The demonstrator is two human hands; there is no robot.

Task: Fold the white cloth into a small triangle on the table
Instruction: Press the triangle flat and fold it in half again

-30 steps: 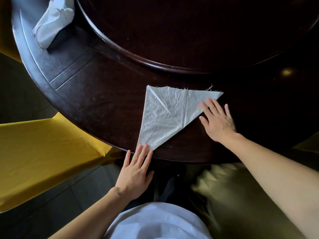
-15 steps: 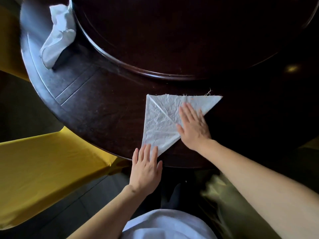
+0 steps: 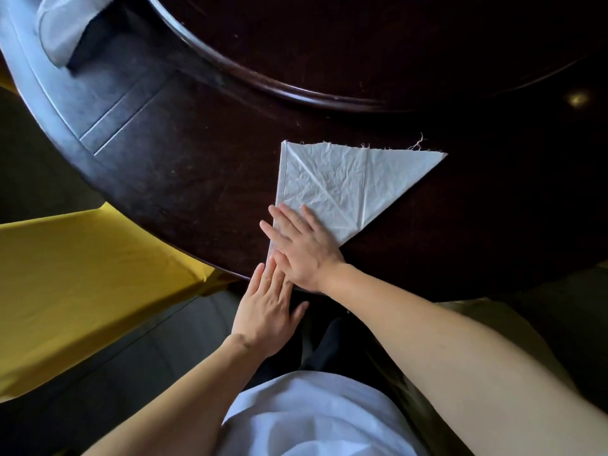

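White cloth's (image 3: 345, 182) near corner hidden under both hands; second cloth (image 3: 64, 24) cropped top-left.

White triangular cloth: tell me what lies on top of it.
The right hand lies flat on the white triangular cloth at its near corner. The left hand has its fingertips at that corner, partly under the right hand. The cloth's tip is hidden beneath them.

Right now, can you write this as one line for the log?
white cloth: triangle, flat on table | right hand: flat on near corner | left hand: flat at table edge, fingertips under right hand
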